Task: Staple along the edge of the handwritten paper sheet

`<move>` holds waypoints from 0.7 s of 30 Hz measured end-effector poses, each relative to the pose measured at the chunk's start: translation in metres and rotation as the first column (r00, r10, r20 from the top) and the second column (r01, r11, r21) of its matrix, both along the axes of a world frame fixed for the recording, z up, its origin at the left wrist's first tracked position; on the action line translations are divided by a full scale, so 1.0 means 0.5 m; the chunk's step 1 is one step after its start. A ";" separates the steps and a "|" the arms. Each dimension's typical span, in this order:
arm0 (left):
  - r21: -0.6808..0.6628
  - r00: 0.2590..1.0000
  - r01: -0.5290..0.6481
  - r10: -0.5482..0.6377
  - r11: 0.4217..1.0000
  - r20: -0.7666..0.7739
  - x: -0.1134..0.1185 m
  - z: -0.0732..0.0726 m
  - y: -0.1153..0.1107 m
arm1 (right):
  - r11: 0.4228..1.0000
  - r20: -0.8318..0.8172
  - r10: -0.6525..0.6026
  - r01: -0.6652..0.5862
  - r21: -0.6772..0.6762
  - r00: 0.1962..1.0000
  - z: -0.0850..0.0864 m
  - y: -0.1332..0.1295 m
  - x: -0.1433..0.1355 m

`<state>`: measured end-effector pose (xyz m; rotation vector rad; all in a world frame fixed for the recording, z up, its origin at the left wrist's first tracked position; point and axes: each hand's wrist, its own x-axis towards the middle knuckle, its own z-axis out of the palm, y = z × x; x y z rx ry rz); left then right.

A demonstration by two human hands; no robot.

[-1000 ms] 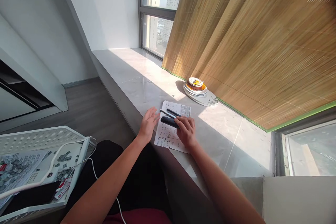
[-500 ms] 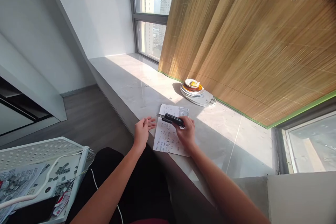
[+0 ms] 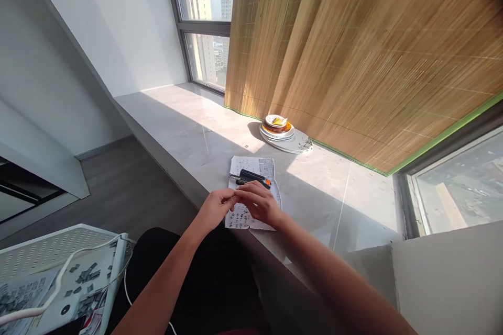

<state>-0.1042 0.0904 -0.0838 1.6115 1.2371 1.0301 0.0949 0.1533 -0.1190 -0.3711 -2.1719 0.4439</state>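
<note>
A black stapler (image 3: 253,177) with an orange patch at its right end lies on a handwritten sheet of paper (image 3: 240,165). A thin metal strip juts from its left end. Just in front of it, over the paper, my left hand (image 3: 214,208) and my right hand (image 3: 260,204) meet at the fingertips. Both are closed in a pinch. Whatever sits between the fingers is hidden or too small to name. The right hand's knuckles come close to the stapler, and the lower paper is partly covered by my hands.
The paper rests on a pale stone windowsill (image 3: 176,125). Behind it are stacked plates (image 3: 277,131) and a bamboo blind (image 3: 314,52). At lower left stands a white perforated cart (image 3: 78,241) holding grey scraps, papers and a white cable (image 3: 58,282).
My right hand has put the stapler down on the paper and moved left to my left hand. The left hand has gone from spread fingers to a pinch. The view has shifted slightly.
</note>
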 end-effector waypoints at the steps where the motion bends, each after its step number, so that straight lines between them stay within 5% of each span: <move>1: 0.000 1.000 0.009 -0.009 1.000 0.010 0.001 0.003 0.001 | 1.000 -0.018 -0.001 0.000 -0.021 1.000 0.001 0.000 -0.001; 5: 0.010 0.999 0.001 -0.001 1.000 -0.044 -0.002 0.016 0.010 | 0.993 -0.066 -0.052 0.045 -0.106 0.996 0.030 0.009 0.003; 8: 0.087 0.979 -0.134 0.146 0.987 -0.144 -0.021 0.021 0.034 | 0.949 -0.176 -0.285 0.252 -0.189 0.942 0.064 0.049 0.042; 11: 0.256 0.921 -0.255 0.314 0.933 -0.228 -0.052 0.008 0.092 | 0.839 -0.211 -0.526 0.463 -0.286 0.824 0.068 0.120 0.123; 17: 0.367 0.874 -0.184 0.323 0.912 -0.364 -0.089 -0.035 0.294 | 0.553 0.043 -0.771 0.702 -0.448 0.635 -0.041 0.240 0.270; 21: 0.387 0.865 0.012 0.185 0.922 -0.467 -0.058 -0.042 0.440 | 0.527 0.152 -0.775 0.760 -0.382 0.614 -0.104 0.274 0.290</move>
